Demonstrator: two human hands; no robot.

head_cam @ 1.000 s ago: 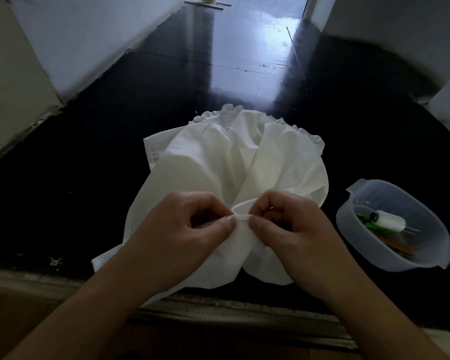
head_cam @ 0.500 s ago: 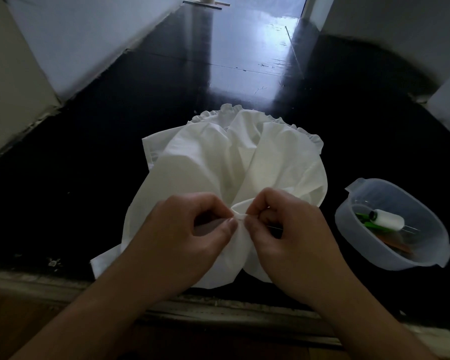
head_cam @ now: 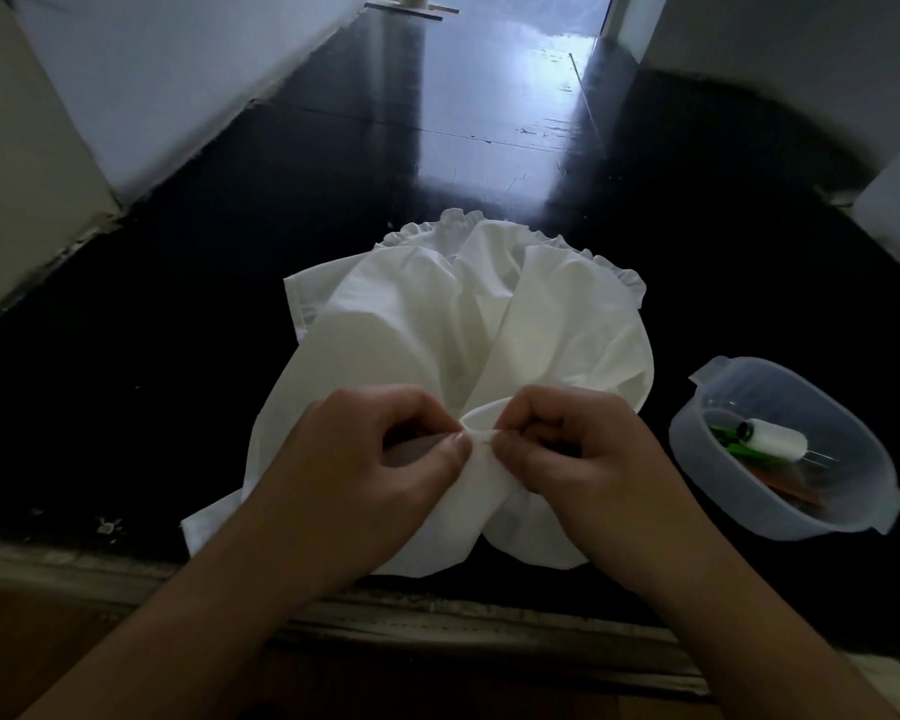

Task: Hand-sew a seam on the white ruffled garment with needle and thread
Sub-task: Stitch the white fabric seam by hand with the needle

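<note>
The white ruffled garment (head_cam: 453, 324) lies bunched on the black table, its frilled edge at the far side. My left hand (head_cam: 380, 459) pinches a raised fold of the cloth between thumb and fingers. My right hand (head_cam: 583, 459) pinches the same fold from the right, the two thumbs almost touching. The needle and thread are too small to make out between my fingers. A white thread spool (head_cam: 775, 439) lies in a plastic tub at the right.
A translucent plastic tub (head_cam: 874, 491) at the right holds the spool, green items and an orange-brown piece. The black table (head_cam: 178, 356) has a worn pale front edge. White walls or boxes stand at the left and far right.
My right hand has shifted slightly left along the fold, closing the gap to my left thumb. The garment has barely moved.
</note>
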